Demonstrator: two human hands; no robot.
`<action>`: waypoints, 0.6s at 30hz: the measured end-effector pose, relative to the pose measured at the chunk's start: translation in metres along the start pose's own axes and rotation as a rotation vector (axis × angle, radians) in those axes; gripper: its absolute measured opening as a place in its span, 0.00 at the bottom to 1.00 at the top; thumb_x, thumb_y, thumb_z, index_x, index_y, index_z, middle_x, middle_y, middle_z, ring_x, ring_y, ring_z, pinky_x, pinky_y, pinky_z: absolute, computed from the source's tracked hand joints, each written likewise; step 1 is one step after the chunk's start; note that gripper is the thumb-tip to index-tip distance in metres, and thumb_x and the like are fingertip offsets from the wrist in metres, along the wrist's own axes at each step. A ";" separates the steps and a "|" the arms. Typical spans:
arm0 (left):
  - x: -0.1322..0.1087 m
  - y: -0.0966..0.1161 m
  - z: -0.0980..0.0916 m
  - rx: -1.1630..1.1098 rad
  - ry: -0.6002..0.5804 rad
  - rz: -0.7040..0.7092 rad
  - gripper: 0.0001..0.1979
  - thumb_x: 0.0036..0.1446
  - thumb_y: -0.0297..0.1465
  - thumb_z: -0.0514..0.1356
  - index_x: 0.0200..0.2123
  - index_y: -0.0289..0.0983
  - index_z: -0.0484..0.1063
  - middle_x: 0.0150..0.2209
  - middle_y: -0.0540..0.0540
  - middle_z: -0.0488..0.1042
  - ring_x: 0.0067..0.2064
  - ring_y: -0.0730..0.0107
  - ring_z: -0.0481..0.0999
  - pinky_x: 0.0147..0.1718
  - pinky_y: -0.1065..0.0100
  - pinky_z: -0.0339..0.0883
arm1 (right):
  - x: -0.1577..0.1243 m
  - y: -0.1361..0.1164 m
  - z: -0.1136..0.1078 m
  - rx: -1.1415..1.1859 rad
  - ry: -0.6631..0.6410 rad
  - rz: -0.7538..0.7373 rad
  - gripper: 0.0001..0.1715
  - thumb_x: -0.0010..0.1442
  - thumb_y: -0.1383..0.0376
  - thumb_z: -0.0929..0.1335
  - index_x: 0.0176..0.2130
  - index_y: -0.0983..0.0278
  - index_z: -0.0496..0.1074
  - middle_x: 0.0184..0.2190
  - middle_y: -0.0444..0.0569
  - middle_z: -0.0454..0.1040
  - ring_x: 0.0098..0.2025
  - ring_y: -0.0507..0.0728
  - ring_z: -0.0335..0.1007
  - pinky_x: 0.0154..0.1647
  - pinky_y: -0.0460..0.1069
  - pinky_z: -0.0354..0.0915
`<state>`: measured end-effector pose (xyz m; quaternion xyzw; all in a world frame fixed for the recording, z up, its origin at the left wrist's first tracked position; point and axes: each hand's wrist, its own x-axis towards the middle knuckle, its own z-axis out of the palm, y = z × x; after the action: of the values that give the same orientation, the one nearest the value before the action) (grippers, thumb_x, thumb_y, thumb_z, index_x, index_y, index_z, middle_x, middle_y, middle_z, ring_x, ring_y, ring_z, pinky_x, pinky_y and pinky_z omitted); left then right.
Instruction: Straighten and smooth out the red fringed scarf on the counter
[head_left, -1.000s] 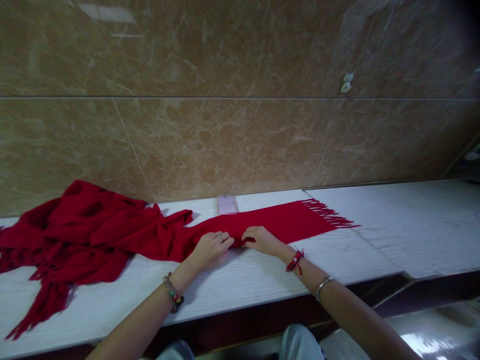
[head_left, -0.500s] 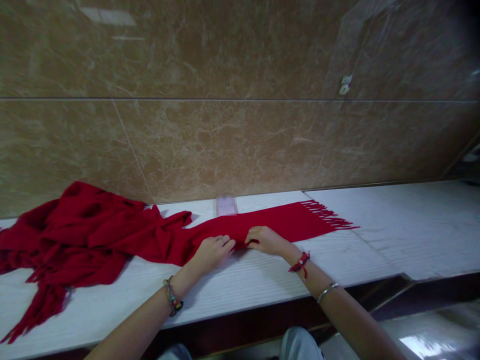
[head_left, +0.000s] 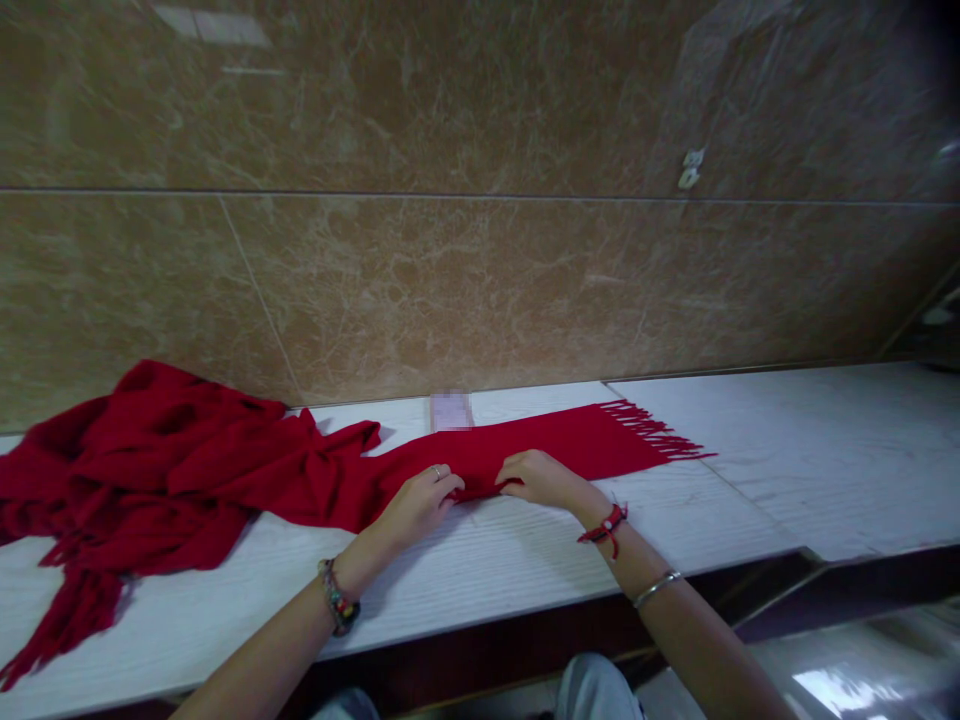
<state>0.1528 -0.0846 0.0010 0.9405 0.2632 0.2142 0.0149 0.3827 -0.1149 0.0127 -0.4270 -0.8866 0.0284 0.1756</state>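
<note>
A red fringed scarf (head_left: pixel 570 440) lies along the white table. Its right part is flat and narrow, ending in tassels; the left part is a loose, crumpled heap with another fringe hanging toward the front edge. My left hand (head_left: pixel 421 503) pinches the near edge of the flat part, fingers curled over the cloth. A short way to the right, my right hand (head_left: pixel 541 478) grips the same edge between thumb and fingers. A ring and a beaded bracelet are on the left; a red cord bracelet and a silver bangle are on the right.
A small pale card-like item (head_left: pixel 451 411), its face blurred, lies behind the scarf against the brown marble wall (head_left: pixel 480 290). The white table (head_left: pixel 810 450) runs on to the right. Below its front edge, my knees (head_left: pixel 598 688) show.
My hands have spread slightly apart along the scarf's near edge, the left a little leftward and the right a little rightward. The scarf's layout is nearly the same.
</note>
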 end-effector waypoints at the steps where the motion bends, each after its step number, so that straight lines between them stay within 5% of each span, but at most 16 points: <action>1: 0.000 0.000 0.000 -0.019 -0.004 -0.005 0.08 0.52 0.22 0.53 0.35 0.35 0.69 0.33 0.46 0.70 0.36 0.71 0.68 0.36 0.71 0.64 | 0.000 -0.001 -0.001 -0.009 0.001 -0.001 0.10 0.54 0.71 0.65 0.35 0.64 0.75 0.31 0.47 0.75 0.33 0.52 0.70 0.36 0.45 0.62; 12: -0.002 0.002 0.005 -0.027 -0.130 0.046 0.10 0.50 0.19 0.53 0.33 0.35 0.70 0.32 0.48 0.67 0.34 0.73 0.66 0.34 0.74 0.61 | -0.021 -0.024 0.013 -0.297 -0.008 -0.083 0.08 0.57 0.72 0.63 0.34 0.66 0.71 0.30 0.49 0.73 0.34 0.53 0.67 0.32 0.46 0.61; 18: -0.002 0.012 -0.001 0.091 -0.142 0.135 0.10 0.57 0.23 0.48 0.31 0.35 0.68 0.30 0.48 0.64 0.31 0.73 0.63 0.31 0.73 0.59 | -0.040 -0.030 0.019 -0.357 0.080 -0.078 0.09 0.59 0.72 0.61 0.37 0.67 0.70 0.32 0.51 0.71 0.34 0.53 0.66 0.32 0.46 0.62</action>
<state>0.1567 -0.0955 0.0025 0.9686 0.2072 0.1355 -0.0237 0.3771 -0.1621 -0.0101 -0.4174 -0.8857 -0.1531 0.1333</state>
